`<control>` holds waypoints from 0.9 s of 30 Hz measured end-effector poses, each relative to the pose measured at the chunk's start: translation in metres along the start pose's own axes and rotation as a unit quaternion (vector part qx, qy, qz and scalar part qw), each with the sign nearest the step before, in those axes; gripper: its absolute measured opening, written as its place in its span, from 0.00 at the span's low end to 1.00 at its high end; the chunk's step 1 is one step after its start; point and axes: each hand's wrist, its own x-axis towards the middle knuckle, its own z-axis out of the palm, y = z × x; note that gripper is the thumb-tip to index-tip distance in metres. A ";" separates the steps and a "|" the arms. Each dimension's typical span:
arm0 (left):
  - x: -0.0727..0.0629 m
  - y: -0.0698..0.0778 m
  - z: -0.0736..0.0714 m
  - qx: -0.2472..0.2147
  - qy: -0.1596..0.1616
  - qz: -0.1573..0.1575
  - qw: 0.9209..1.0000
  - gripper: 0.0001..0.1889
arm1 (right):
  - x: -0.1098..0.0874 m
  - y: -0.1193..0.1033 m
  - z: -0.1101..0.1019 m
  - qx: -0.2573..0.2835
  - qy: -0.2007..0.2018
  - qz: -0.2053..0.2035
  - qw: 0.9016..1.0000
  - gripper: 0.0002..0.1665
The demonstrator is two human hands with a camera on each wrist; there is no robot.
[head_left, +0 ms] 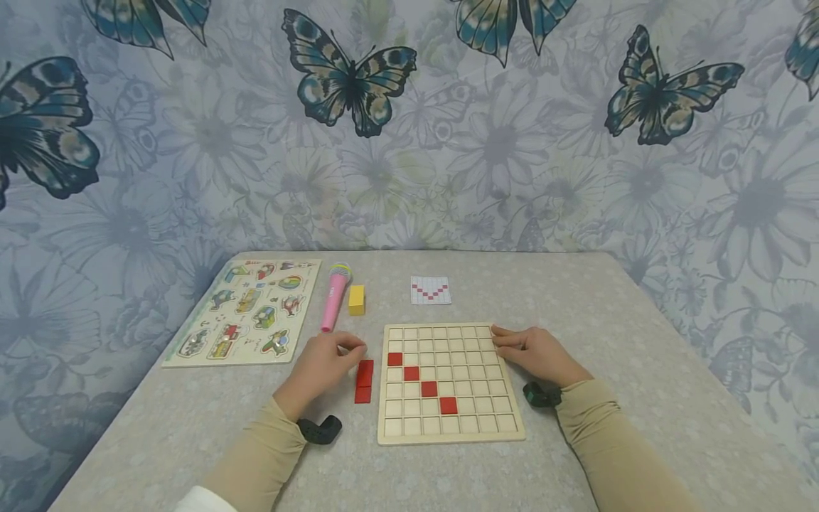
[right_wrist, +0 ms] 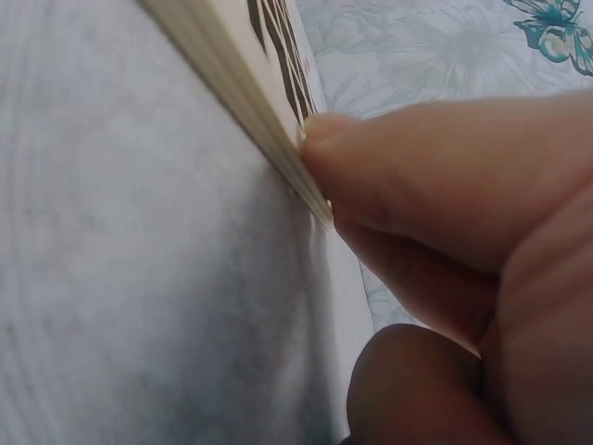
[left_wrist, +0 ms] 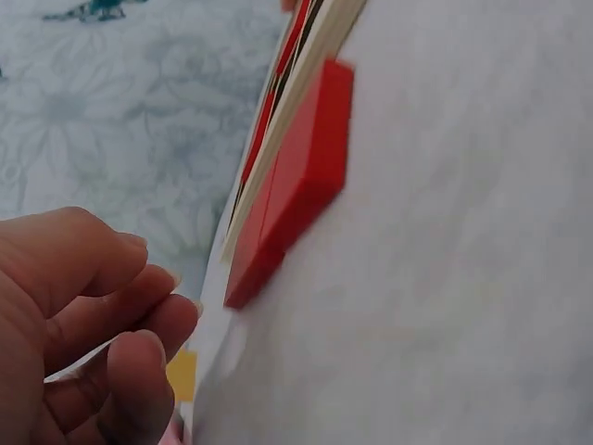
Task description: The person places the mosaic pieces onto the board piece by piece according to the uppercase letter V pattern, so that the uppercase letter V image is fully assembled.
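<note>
Left grip just beside red tiles

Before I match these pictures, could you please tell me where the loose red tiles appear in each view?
Head: loose red tiles, below centre, left of the wooden board.
Left wrist: loose red tiles, just above centre, beside the board's edge.
Right wrist: not in it.
Shared landmark: the wooden board, in all three.

wrist-view board cropped, red tiles blurred there; sleeves cut off
</note>
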 end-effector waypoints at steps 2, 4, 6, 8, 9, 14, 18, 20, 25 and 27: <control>0.001 -0.004 -0.004 0.004 0.001 -0.003 1.000 0.09 | 0.000 0.000 0.000 0.001 -0.002 0.002 1.000 0.19; 0.001 -0.006 -0.007 0.004 -0.004 -0.004 1.000 0.11 | 0.000 0.000 0.000 0.002 -0.004 0.003 1.000 0.19; 0.001 -0.008 -0.008 0.001 -0.014 -0.004 1.000 0.12 | 0.000 0.000 0.000 0.001 -0.005 0.004 1.000 0.19; 0.001 -0.010 -0.007 -0.002 -0.025 -0.002 1.000 0.12 | 0.000 0.000 0.000 0.002 -0.004 0.005 1.000 0.19; 0.001 -0.011 -0.007 -0.005 -0.030 -0.002 1.000 0.11 | 0.000 0.000 0.000 0.001 -0.004 0.004 1.000 0.19; 0.001 -0.014 -0.007 -0.004 -0.053 0.001 0.999 0.07 | 0.000 0.000 0.000 0.005 -0.006 0.002 1.000 0.19; 0.001 -0.014 -0.008 -0.009 -0.075 -0.002 0.997 0.08 | 0.000 0.000 0.000 0.006 -0.007 0.001 1.000 0.20; 0.001 -0.014 -0.008 -0.009 -0.082 -0.004 0.997 0.09 | 0.000 0.000 0.000 0.006 -0.007 0.001 1.000 0.20; 0.002 -0.015 -0.007 -0.004 -0.089 -0.007 0.996 0.10 | 0.000 0.000 0.000 0.003 -0.004 -0.001 1.000 0.19; 0.002 -0.015 -0.007 -0.004 -0.090 -0.008 0.996 0.09 | 0.000 0.000 0.000 0.004 -0.003 -0.001 1.000 0.19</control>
